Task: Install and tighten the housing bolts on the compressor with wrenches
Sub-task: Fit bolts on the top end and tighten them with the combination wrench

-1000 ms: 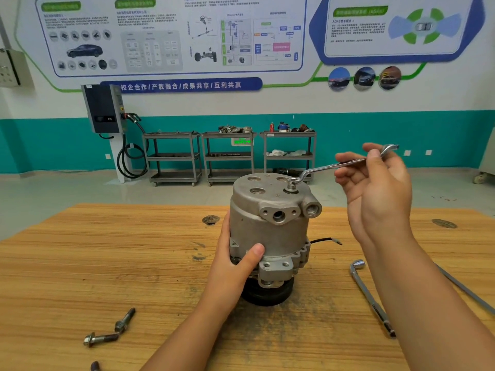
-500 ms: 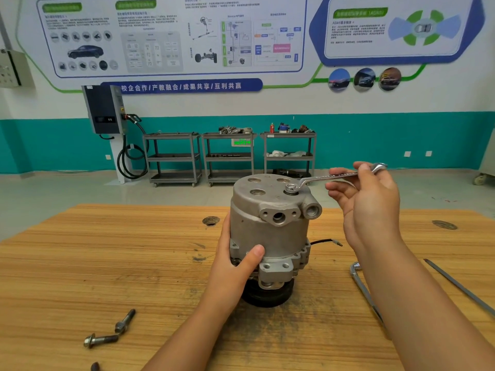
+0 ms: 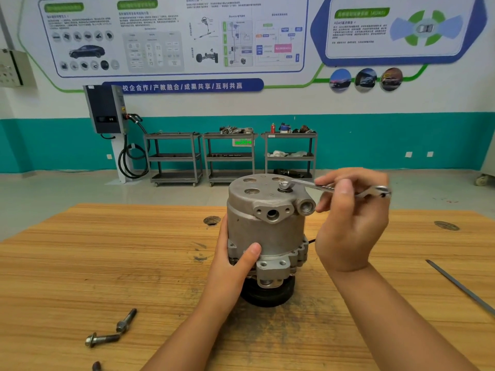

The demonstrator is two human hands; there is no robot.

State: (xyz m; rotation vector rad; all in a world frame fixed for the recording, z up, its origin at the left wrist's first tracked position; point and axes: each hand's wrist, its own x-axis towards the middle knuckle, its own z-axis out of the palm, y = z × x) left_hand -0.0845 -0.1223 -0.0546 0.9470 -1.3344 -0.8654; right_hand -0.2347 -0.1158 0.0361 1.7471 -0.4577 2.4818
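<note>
- Your compressor (image 3: 265,228) stands upright on its black pulley (image 3: 267,294) in the middle of the wooden surface (image 3: 107,263), with the flat housing end facing up.
- Your left hand (image 3: 235,266) grips the compressor body low on its left side, with the thumb laid across the front. The fingers go round the back, out of sight.
- Your right hand (image 3: 351,223) is closed on the handle of the wrench (image 3: 321,186), fingers curled over it. The hand is blurred, so the finer grip is hard to read.
- The ring end of the wrench sits over one bolt (image 3: 285,186) on the right part of the top face, and the handle runs out to the right, roughly level.
- Done so far, by my reading: that one bolt is started in its hole and under the wrench. You cannot tell from here how far down or how tight it is, since the ring covers the head.
- Left to do: three recesses (image 3: 251,192) on the top face look open, with no bolt head in them. The view is too shallow to be sure what each one takes.
- Two loose bolts (image 3: 103,338) lie just beside each other near the front left of the surface, well apart from the compressor. A third piece (image 3: 96,366), cut off by the lower edge, may be another.
- I judge you early in the task: one fastener is in hand, and the rest wait to be set in and tightened.
- A thin metal rod (image 3: 460,286) lies at the right edge of the surface, untouched.
</note>
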